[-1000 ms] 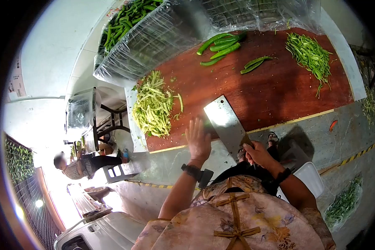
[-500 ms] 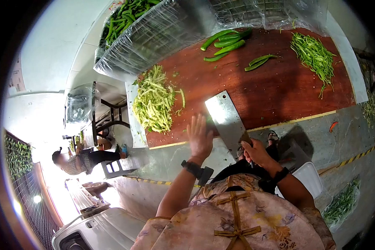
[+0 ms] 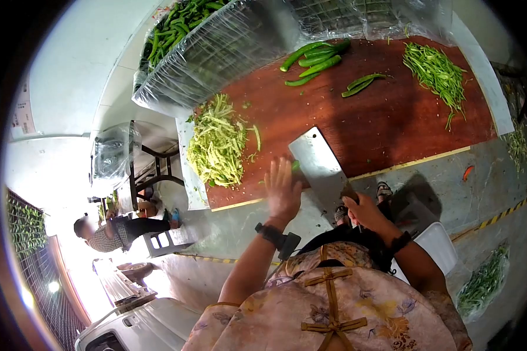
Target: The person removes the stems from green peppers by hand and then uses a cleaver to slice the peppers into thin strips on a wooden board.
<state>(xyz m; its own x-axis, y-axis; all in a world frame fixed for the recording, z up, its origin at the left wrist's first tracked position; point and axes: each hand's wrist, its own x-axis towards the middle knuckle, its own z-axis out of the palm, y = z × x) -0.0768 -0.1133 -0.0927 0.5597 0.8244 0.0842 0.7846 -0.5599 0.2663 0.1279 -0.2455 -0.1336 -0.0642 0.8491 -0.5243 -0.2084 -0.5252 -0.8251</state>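
Observation:
My right hand (image 3: 365,213) is wrapped round the handle of a broad cleaver (image 3: 317,157), whose blade lies slanted over the front edge of the red-brown board (image 3: 328,120). Just left of the blade, my left hand (image 3: 283,190) reaches over the board edge with its fingers stretched out. A bit of green pepper (image 3: 295,165) shows between its fingertips and the blade; how much lies under the hand is hidden. Pale green shreds (image 3: 218,143) are heaped at the board's left. Several whole green peppers (image 3: 321,60) lie at the back, with pepper pieces (image 3: 363,85) nearer the middle.
Darker green strips (image 3: 434,75) are piled at the board's right. Behind it stands a plastic-lined crate (image 3: 216,52) beside more peppers (image 3: 178,26). A white container (image 3: 438,248) and a bag of greens (image 3: 483,284) are on the floor. Another person (image 3: 120,231) is at the far left.
My left hand has shifted very slightly to the right, and its fingertips have come a little closer together. The cleaver stays almost in place in my right hand.

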